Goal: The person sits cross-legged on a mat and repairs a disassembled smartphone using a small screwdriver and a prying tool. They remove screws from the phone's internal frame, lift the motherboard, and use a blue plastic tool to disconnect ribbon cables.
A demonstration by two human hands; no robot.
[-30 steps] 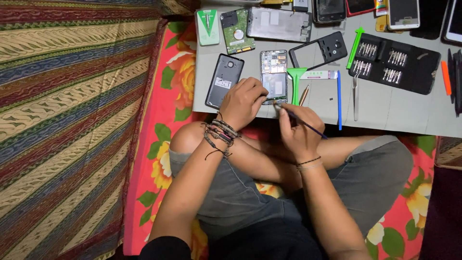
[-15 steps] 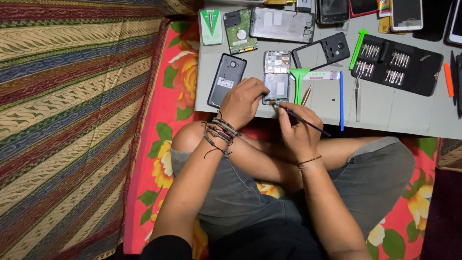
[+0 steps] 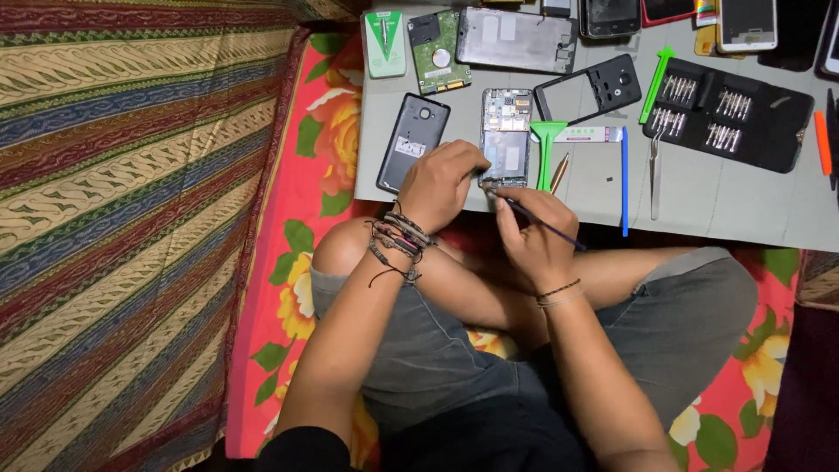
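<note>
Evidently you pinned the opened phone point(image 3: 505, 140) flat at the near edge of the grey table point(image 3: 743, 210), your left hand point(image 3: 441, 179) curled over its lower end, while your right hand point(image 3: 533, 232) pinched a thin screwdriver point(image 3: 535, 218) pen-style, tip at that same corner for control.

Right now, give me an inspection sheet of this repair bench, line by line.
Surface: pale grey board, set over the seated person's crossed legs.
Job's things: opened phone with its insides bare; thin dark tool aimed at its lower edge.
Clutter: grey back cover, black frame, green circuit board, green pry tool, blue stick, tweezers, black bit case.
Grippers: left hand steadies the phone; right hand holds the tool.
Cables: nothing seen.
Surroundings: striped cloth, red floral cloth.
</note>
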